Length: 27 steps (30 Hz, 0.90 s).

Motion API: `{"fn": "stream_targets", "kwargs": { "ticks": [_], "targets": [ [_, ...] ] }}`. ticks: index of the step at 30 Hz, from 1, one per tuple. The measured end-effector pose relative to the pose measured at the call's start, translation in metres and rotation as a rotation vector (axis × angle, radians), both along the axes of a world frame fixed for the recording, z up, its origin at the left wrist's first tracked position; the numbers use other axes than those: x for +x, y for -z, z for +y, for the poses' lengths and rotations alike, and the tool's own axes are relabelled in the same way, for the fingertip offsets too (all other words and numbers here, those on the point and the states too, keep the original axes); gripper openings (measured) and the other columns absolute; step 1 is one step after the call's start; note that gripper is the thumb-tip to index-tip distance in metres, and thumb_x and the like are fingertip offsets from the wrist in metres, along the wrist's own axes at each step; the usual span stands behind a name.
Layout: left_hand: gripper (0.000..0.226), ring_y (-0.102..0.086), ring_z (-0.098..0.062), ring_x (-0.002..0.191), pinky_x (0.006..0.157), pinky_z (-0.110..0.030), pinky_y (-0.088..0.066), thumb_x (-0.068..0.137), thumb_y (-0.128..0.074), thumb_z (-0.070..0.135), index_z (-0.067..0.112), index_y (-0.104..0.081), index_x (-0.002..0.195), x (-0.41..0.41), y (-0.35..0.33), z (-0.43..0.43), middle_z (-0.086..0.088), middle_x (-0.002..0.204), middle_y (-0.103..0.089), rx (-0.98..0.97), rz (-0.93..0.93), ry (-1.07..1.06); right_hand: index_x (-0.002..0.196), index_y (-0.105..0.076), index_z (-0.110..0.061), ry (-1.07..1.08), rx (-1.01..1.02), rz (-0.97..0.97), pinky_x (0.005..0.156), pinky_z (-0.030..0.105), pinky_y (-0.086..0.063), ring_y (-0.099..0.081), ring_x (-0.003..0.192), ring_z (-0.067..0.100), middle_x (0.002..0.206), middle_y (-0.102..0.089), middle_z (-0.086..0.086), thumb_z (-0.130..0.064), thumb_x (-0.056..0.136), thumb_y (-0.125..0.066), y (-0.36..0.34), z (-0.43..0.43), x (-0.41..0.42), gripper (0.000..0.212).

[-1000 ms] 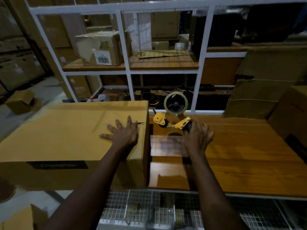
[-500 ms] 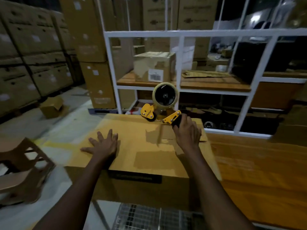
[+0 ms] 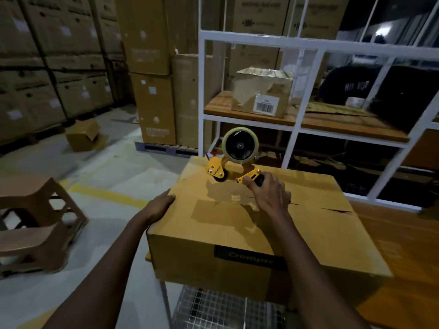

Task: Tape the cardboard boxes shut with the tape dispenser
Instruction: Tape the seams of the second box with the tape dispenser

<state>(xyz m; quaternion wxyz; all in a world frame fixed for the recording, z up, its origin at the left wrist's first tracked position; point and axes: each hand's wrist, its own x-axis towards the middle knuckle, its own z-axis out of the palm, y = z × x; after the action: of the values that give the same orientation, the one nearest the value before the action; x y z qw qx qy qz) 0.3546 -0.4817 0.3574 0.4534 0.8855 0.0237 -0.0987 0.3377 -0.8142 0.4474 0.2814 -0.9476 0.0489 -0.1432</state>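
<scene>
Brown stool (image 3: 35, 205) left, white rack (image 3: 201, 91) behind, wire grid (image 3: 213, 309) below

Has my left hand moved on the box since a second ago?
Yes. The left hand has shifted left across the cardboard box, from lying flat on its top to gripping its left edge.

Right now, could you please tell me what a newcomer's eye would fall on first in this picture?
The yellow tape dispenser stands out first, held by the right hand at the far end of the big cardboard box in the middle, while the left hand grips its left edge. Behind, a small barcoded carton sits on a wooden shelf, and stacked cartons fill the left.
</scene>
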Motion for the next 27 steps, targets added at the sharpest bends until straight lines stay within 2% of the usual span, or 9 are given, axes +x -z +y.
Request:
{"fn": "stream_targets", "kwargs": {
  "ticks": [5,7,9,11,15,19,24,27],
  "targets": [
    [0.046,-0.059,-0.032,0.115,0.098,-0.051,-0.047,0.107,-0.031,0.04,0.027,-0.037,0.151,-0.023,-0.023,-0.04,-0.007,0.137,-0.057,-0.105,-0.053,-0.062,0.107,-0.045,-0.019,-0.035,-0.02,-0.074,0.087,0.046,-0.036,-0.051,0.1,0.027,0.105,-0.054,0.003,-0.069,0.086,-0.045,0.0,0.002,-0.003,0.054],
    [0.044,-0.06,-0.032,0.113,0.097,-0.051,-0.048,0.107,-0.032,0.038,0.026,-0.039,0.149,-0.027,-0.022,-0.058,-0.008,0.136,-0.058,-0.139,-0.046,-0.081,0.104,-0.043,-0.019,-0.058,-0.012,-0.064,0.085,0.046,-0.041,-0.053,0.096,0.027,0.101,-0.054,0.002,-0.069,0.086,-0.045,0.0,-0.002,-0.002,0.053],
    [0.043,-0.059,-0.032,0.114,0.097,-0.049,-0.048,0.107,-0.032,0.036,0.026,-0.039,0.148,-0.031,-0.021,-0.078,-0.008,0.137,-0.057,-0.162,-0.057,-0.092,0.102,-0.042,-0.021,-0.062,-0.012,-0.061,0.085,0.045,-0.039,-0.053,0.096,0.026,0.1,-0.054,0.001,-0.067,0.086,-0.046,0.0,-0.008,-0.002,0.049],
    [0.044,-0.057,-0.033,0.116,0.097,-0.045,-0.048,0.107,-0.033,0.034,0.025,-0.036,0.15,-0.035,-0.019,-0.099,-0.009,0.138,-0.055,-0.174,-0.053,-0.11,0.105,-0.046,-0.021,-0.059,0.001,-0.067,0.085,0.043,-0.033,-0.052,0.102,0.027,0.105,-0.056,0.001,-0.065,0.087,-0.049,0.0,-0.017,-0.003,0.048],
    [0.045,-0.057,-0.031,0.116,0.086,-0.034,-0.046,0.107,-0.033,0.031,0.023,-0.031,0.152,-0.046,-0.018,-0.142,-0.011,0.139,-0.054,-0.196,-0.068,-0.112,0.12,-0.049,-0.018,-0.067,0.049,-0.065,0.087,0.041,-0.028,-0.047,0.115,0.029,0.121,-0.056,0.005,-0.064,0.086,-0.054,0.0,-0.04,-0.005,0.058],
    [0.046,-0.056,-0.03,0.117,0.082,-0.032,-0.044,0.107,-0.032,0.032,0.023,-0.028,0.153,-0.053,-0.017,-0.174,-0.011,0.139,-0.054,-0.186,-0.08,-0.097,0.129,-0.046,-0.018,-0.076,0.042,-0.068,0.094,0.045,-0.031,-0.043,0.122,0.032,0.13,-0.052,0.007,-0.068,0.081,-0.057,-0.006,-0.068,-0.008,0.071],
    [0.048,-0.049,-0.035,0.127,0.094,-0.037,-0.043,0.107,-0.033,0.033,0.02,-0.028,0.153,-0.058,-0.016,-0.196,-0.014,0.146,-0.048,-0.112,-0.131,-0.117,0.135,-0.038,-0.022,-0.067,0.039,-0.084,0.1,0.049,-0.035,-0.041,0.126,0.03,0.136,-0.049,0.004,-0.073,0.068,-0.067,-0.011,-0.1,-0.015,0.09],
    [0.047,-0.047,-0.035,0.129,0.087,-0.033,-0.037,0.107,-0.033,0.031,0.02,-0.03,0.153,-0.058,-0.021,-0.202,-0.013,0.148,-0.046,-0.028,-0.138,-0.156,0.137,-0.036,-0.021,-0.067,0.044,-0.116,0.1,0.049,-0.036,-0.042,0.126,0.03,0.137,-0.05,0.005,-0.073,0.068,-0.067,-0.015,-0.116,-0.017,0.091]
  ]
}}
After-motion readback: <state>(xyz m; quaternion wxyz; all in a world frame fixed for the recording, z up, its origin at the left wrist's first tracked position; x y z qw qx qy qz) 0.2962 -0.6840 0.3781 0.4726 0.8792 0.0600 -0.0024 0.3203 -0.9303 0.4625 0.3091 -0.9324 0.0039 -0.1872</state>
